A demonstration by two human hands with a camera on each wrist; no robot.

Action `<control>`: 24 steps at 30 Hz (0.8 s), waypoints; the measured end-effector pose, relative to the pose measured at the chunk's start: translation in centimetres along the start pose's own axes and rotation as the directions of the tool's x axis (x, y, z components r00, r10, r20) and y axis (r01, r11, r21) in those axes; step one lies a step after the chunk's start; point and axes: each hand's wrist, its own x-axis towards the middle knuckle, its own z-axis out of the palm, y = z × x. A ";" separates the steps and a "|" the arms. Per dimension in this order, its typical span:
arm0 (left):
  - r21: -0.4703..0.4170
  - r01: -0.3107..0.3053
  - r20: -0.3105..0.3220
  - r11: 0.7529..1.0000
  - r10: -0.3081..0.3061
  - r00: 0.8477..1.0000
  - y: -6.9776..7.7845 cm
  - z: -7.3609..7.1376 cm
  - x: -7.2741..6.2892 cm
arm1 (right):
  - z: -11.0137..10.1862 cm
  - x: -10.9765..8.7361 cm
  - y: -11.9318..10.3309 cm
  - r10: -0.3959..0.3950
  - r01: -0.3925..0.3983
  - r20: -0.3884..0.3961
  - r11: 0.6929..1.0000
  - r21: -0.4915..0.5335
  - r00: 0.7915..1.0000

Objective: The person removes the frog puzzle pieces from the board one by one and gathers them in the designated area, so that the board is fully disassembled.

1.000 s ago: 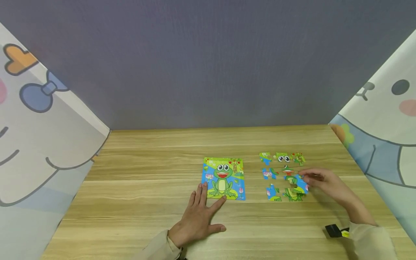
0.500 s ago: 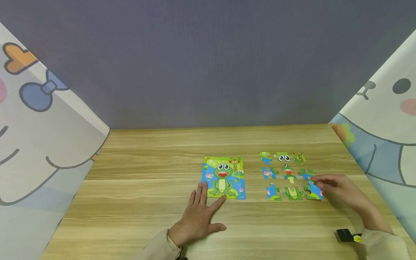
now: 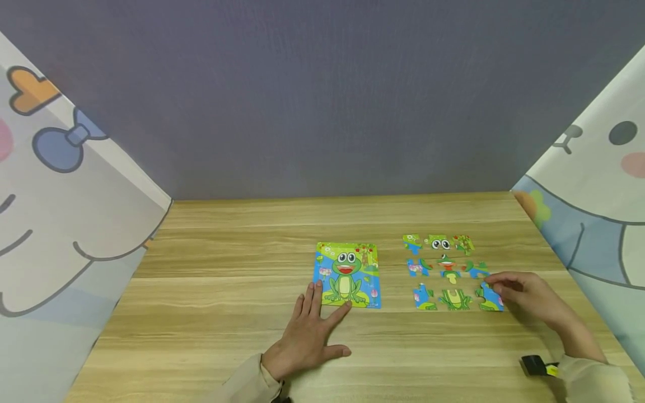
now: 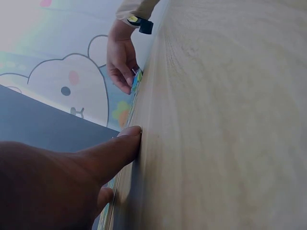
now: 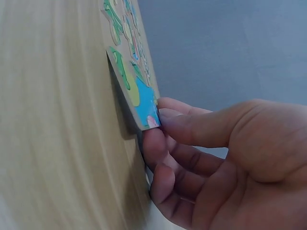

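Observation:
At the right, my right hand pinches the corner of a puzzle piece with blue, green and a pink flower on it. The right wrist view shows this puzzle piece between thumb and fingers, its near edge tilted up off the table. It stands at the lower right of several separate frog puzzle pieces laid in spaced rows. My left hand lies flat with spread fingers, fingertips on the lower edge of a square frog picture board in the middle.
A wood-grain table carries everything. A dark grey panel stands behind it, with cartoon-printed walls at both sides. A small black device is at the right wrist.
My right hand has moved right with the puzzle piece, from over the lower middle pieces to the bottom right corner. My left hand has kept its place on the board.

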 end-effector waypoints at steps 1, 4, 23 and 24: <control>-0.002 0.002 0.003 1.000 -0.002 1.000 0.0 0.0 0.0 | 0.0 0.0 -0.1 0.006 -0.006 0.001 1.000 -0.006 1.000; -0.006 0.005 0.007 1.000 -0.005 1.000 -0.1 0.0 -0.1 | 0.2 0.1 -0.3 0.029 -0.030 -0.001 0.999 -0.029 1.000; -0.123 -0.037 0.109 0.992 0.051 0.993 0.0 -4.2 1.5 | 0.6 2.4 -3.9 0.084 -0.090 -0.037 0.972 -0.216 0.996; -0.134 -0.033 0.109 0.990 0.048 0.993 -0.2 -4.4 1.7 | 0.7 2.6 -4.2 0.091 -0.095 -0.027 0.971 -0.219 0.996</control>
